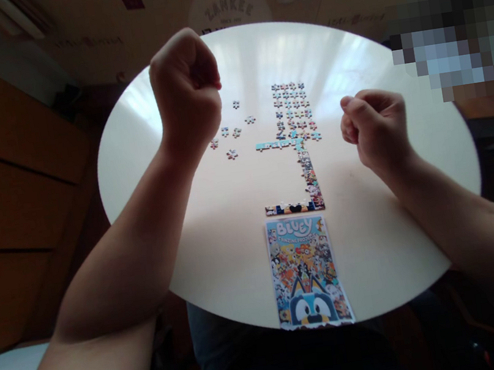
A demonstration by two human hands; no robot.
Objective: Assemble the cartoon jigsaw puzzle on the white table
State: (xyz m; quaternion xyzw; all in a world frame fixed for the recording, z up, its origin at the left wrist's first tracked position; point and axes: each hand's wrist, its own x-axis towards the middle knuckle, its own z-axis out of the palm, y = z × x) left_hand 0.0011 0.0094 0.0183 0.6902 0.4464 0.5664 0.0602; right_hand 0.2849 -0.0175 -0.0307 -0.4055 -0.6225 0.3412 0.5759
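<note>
Joined border (pixel 312 176): laid flat near the middle of the white table (pixel 373 222); a top strip, right side and bottom strip are linked, with the left side and the inside unfilled.
Sorted pieces (pixel 278 104): set out in rows just beyond the top strip, seemingly spaced so that each can be seen singly.
Scattered pieces (pixel 232 154): lying loosely left of those rows, outside their order.
Printed sheet (pixel 303 269): placed just below the bottom strip, upright to the viewer and reaching the near edge, probably so that its design can be compared.
Left hand (pixel 188 85): raised over the table's left part, fingers curled into a fist; whether anything is enclosed cannot be told.
Right hand (pixel 377 125): raised right of the border, fingers likewise curled, thumb laid against them; no piece is seen in it. Both are kept clear of the pieces, perhaps as a pause.
</note>
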